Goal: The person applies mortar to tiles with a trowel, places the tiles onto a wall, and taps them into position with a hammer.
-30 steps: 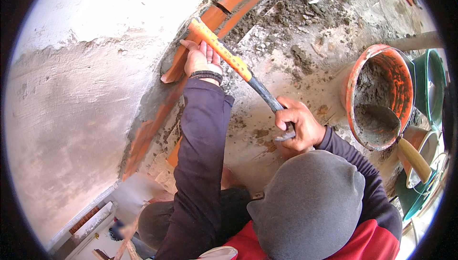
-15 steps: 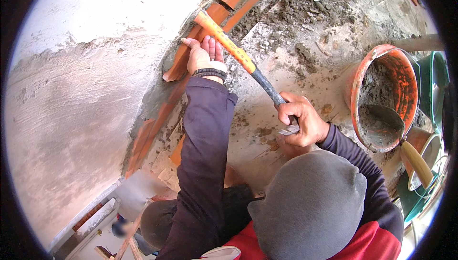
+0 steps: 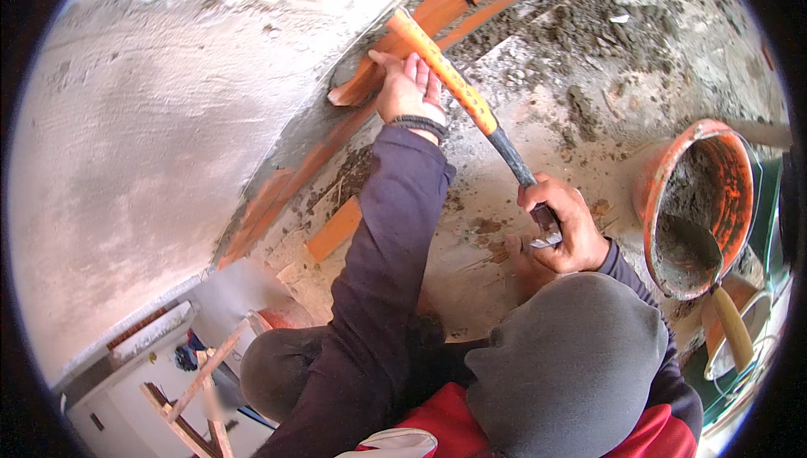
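My right hand grips a hammer close to its metal head. The yellow-orange handle points up and left, and its butt end is over the orange bricks at the wall's foot. Beneath the handle, my left hand is open, palm turned up, fingers stretched out. Its thumb lies against an orange brick; whether it presses on it I cannot tell. That brick sits on a low course running along the plastered wall, with grey mortar around it.
At right stands an orange bucket of mortar with a wooden-handled trowel in it. Green and pale buckets crowd behind. Mortar crumbs litter the floor. A loose brick piece lies by my left forearm; wooden bars are lower left.
The whole view has shifted, so the scene sits farther right in it. My hands keep nearly the same pose, the hammer still in my right. The loose brick piece shows more fully.
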Tool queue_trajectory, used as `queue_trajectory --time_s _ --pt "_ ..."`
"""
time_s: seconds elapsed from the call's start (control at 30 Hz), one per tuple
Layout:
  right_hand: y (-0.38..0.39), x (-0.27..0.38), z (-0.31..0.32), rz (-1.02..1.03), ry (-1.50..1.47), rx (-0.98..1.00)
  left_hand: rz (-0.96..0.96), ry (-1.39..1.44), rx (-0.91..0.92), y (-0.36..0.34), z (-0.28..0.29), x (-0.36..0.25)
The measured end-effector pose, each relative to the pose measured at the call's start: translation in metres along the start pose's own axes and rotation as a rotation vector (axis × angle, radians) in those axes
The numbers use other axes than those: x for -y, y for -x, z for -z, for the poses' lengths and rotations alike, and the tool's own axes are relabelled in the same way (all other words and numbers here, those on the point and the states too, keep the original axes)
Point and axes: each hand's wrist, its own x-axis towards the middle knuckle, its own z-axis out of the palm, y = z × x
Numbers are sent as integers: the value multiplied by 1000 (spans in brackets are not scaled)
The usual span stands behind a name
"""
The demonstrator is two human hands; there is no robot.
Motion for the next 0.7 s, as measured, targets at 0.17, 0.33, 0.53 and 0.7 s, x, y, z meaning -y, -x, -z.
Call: queue_trajectory --time_s 0.17,0.33,0.53,0.7 --pt "-2 15 -9 -243 -24 38 -103 89 -164 1 36 -6" --pt "-8 6 -18 -107 -4 114 12 111 -157 -15 55 -31" --pt "-5 2 -21 -56 50 96 44 51 -192 -14 57 -42" --pt "-8 2 -20 -209 -23 123 41 -25 -209 -12 53 -46"
